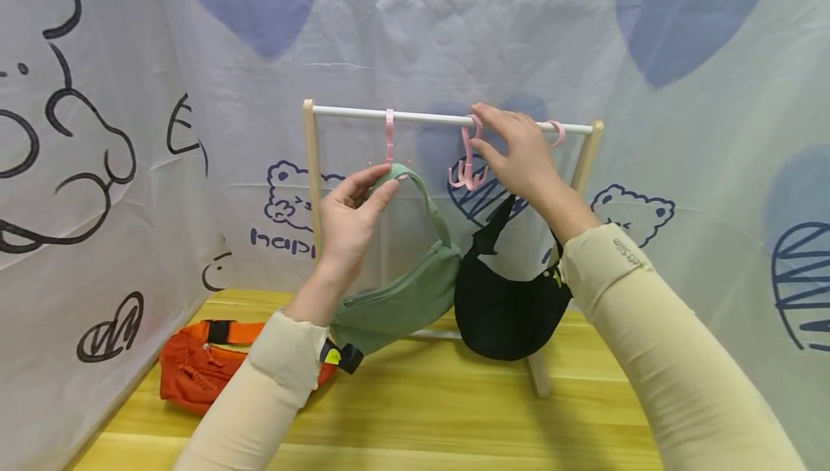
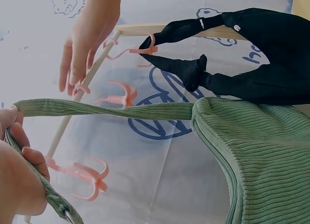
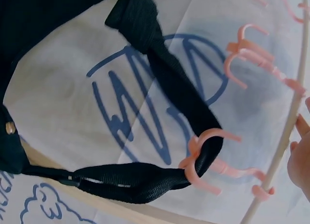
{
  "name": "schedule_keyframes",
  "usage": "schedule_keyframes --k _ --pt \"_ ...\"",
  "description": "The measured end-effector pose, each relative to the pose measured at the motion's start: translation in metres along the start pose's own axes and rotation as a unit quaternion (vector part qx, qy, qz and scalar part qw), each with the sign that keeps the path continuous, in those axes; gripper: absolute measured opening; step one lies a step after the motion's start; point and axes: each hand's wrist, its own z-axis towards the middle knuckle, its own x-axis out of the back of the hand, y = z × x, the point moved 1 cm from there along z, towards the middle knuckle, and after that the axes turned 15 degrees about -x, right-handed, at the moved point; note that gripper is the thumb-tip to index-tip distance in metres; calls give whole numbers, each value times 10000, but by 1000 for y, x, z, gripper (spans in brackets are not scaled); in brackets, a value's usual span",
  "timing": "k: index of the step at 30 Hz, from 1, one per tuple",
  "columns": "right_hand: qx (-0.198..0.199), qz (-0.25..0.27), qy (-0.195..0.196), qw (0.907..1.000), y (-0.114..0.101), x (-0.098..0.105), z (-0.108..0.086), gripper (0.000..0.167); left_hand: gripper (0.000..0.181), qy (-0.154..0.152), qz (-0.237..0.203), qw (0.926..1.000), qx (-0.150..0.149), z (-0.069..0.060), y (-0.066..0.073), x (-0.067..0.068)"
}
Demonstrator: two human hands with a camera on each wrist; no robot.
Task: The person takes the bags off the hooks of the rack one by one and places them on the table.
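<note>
My left hand (image 1: 350,215) pinches the strap of a green corduroy bag (image 1: 402,298), lifting it just in front of the left pink hook (image 1: 390,136). In the left wrist view the green strap (image 2: 97,108) stretches from those fingers to the zipped bag. At the white rail, my right hand (image 1: 519,150) has its fingers extended close to the top of the middle pink hook (image 1: 468,168); whether they touch it is unclear. A black bag (image 1: 512,312) hangs by its knotted strap (image 3: 179,88) from the right pink hook (image 3: 203,156).
The rail (image 1: 428,118) spans a wooden-legged rack (image 1: 586,154) standing on a wood-grain table (image 1: 454,420). An orange waist bag (image 1: 201,370) lies on the table at left, partly behind the left sleeve. Printed cloth (image 1: 402,39) encloses the back and sides.
</note>
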Motion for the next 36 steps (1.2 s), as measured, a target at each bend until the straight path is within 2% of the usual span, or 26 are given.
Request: schedule_keyframes --k 5,12,18,27,36 --pt "409 355 409 9977 -7 -1 -13 48 30 62 27 10000 -68 0 4 6" --pt "794 864 982 9882 -11 -8 -38 34 30 203 -58 9997 -124 0 5 14" --pt "909 1195 844 9850 -11 -18 -62 27 29 251 80 9996 -93 -2 8 21" --pt "797 1606 601 9820 -7 -35 -103 33 28 160 -95 9997 -142 -9 14 23" --pt "665 2062 473 9751 -3 -56 -145 45 29 133 -221 9996 138 -21 17 22"
